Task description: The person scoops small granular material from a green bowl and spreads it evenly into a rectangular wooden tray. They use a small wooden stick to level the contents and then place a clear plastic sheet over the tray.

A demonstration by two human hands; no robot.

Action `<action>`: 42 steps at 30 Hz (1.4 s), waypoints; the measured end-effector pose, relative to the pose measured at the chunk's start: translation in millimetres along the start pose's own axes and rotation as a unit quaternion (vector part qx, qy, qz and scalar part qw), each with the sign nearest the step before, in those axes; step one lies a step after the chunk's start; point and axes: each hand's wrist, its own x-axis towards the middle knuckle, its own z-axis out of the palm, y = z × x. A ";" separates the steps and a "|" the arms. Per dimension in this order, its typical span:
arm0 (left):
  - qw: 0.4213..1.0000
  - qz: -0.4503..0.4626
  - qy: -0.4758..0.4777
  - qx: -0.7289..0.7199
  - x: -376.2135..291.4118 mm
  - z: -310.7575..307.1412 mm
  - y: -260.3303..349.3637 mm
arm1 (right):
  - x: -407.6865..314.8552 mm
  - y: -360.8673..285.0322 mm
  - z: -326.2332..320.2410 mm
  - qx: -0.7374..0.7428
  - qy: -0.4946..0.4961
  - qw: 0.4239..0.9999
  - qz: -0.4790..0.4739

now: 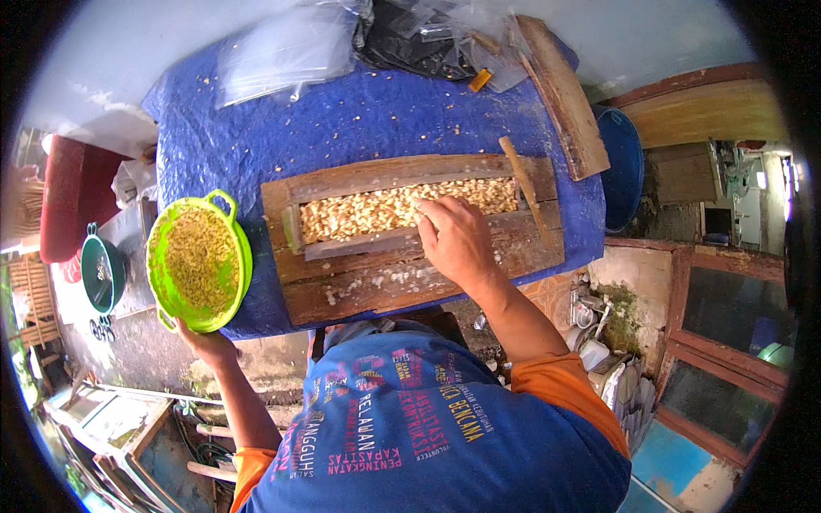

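Observation:
In front of me, pale split soybeans [359, 211] fill a long wooden frame [359, 247] set on a board of joined planks [385, 288]. My right hand [457, 240] rests over the beans near the frame's middle, fingers bent and tips at the bean layer; whether they pinch any beans is hidden. At the left table edge, my left hand [208, 345] grips the near rim of a lime-green plastic colander [246, 256]. Yellowish soybeans [199, 256] lie inside it. A narrow wooden stick [523, 183] leans across the frame's right end.
A blue tarpaulin [397, 131] with scattered beans covers the table. Clear plastic sheets [288, 54], a black plastic bag [407, 48] and an orange lighter-like item [480, 80] lie along its back. A thick plank [564, 96] lies at right, beside a blue barrel [621, 170]. A dark green colander [102, 272] stands left.

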 end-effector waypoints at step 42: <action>0.881 0.236 -0.338 0.232 -70.5 131.7 174.1 | -104.5 129.7 -45.2 0.457 0.156 0.792 0.372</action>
